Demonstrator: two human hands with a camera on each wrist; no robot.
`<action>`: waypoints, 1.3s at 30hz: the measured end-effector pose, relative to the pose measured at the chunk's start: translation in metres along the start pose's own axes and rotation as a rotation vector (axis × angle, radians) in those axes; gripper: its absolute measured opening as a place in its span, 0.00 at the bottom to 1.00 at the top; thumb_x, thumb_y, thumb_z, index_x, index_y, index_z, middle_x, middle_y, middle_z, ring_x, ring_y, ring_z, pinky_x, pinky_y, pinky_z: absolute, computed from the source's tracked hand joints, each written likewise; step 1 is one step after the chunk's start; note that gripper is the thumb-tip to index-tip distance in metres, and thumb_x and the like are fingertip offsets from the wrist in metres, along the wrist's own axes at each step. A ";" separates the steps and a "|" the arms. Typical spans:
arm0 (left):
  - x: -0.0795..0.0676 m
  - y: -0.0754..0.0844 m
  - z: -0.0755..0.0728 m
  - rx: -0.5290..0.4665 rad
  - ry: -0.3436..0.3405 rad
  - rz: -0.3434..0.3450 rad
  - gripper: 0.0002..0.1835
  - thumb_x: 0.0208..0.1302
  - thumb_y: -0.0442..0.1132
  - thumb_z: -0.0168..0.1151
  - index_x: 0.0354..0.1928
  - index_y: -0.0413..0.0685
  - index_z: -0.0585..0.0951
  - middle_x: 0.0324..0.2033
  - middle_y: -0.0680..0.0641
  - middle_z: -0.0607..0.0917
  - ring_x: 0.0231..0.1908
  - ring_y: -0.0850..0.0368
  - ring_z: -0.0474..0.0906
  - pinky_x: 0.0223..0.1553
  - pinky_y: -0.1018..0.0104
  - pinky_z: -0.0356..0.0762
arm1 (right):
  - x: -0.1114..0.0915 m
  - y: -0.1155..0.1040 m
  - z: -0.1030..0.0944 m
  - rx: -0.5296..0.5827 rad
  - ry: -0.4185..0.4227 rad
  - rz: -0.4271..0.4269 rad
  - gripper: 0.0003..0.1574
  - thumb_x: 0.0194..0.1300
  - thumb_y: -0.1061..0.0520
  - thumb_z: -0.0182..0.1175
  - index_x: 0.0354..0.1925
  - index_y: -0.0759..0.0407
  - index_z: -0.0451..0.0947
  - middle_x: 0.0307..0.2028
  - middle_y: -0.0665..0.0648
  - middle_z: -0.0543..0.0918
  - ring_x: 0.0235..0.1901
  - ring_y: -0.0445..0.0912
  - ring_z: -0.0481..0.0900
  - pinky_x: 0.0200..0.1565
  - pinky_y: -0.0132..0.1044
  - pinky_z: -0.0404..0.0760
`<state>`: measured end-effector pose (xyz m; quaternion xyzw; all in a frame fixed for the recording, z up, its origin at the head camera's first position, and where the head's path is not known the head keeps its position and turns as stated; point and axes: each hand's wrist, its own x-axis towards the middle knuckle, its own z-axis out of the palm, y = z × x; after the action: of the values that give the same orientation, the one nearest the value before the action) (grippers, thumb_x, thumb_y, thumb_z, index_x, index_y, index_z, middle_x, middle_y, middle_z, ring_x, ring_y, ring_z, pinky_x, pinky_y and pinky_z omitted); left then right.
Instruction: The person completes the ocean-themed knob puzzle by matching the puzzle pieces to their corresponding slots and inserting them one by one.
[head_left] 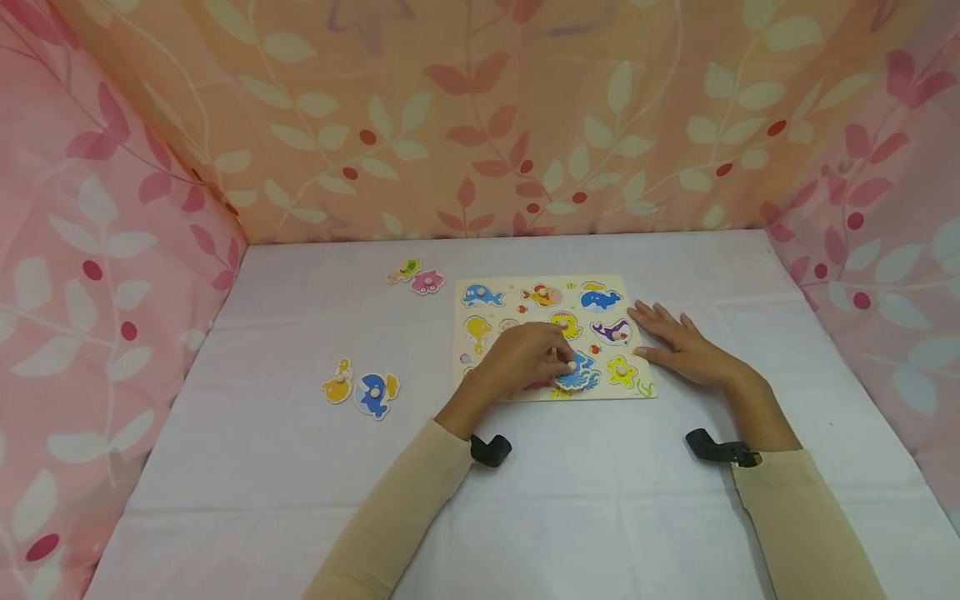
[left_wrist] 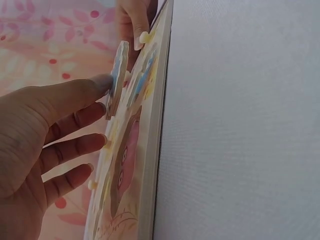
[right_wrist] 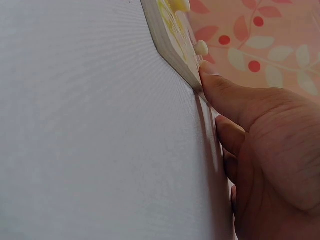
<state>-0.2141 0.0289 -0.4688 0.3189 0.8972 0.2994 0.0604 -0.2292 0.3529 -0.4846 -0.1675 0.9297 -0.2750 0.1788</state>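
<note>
A wooden knob puzzle board (head_left: 540, 393) with sea animals lies on the table. My left hand (head_left: 522, 357) reaches over its lower part and pinches a blue puzzle piece (head_left: 576, 379) by thumb and finger. In the left wrist view that piece (left_wrist: 118, 82) is tilted and raised just above the board, near a recess with blue print. The other left fingers stay loosely bent. My right hand (head_left: 693, 354) rests at the board's right edge with fingers extended, its thumb (right_wrist: 225, 92) touching the edge. A yellow starfish piece (head_left: 621, 372) sits close by in the board.
Left of the board lie loose pieces: a blue one (head_left: 372, 395) beside a yellow one (head_left: 337, 385), and farther back a pink one (head_left: 427, 282) touching a green one (head_left: 409, 268). Floral curtains (head_left: 480, 125) enclose the white table (head_left: 585, 500) behind and at both sides.
</note>
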 end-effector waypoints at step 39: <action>0.016 0.012 0.023 0.175 0.008 0.005 0.12 0.65 0.52 0.70 0.47 0.60 0.90 0.36 0.64 0.81 0.36 0.70 0.71 0.40 0.75 0.68 | -0.001 -0.004 -0.003 -0.002 -0.005 -0.014 0.49 0.73 0.38 0.57 0.81 0.43 0.46 0.81 0.58 0.43 0.79 0.60 0.28 0.71 0.61 0.20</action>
<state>-0.2132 0.0578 -0.4792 0.3239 0.9194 0.2212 0.0278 -0.2289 0.3516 -0.4803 -0.1749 0.9283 -0.2750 0.1790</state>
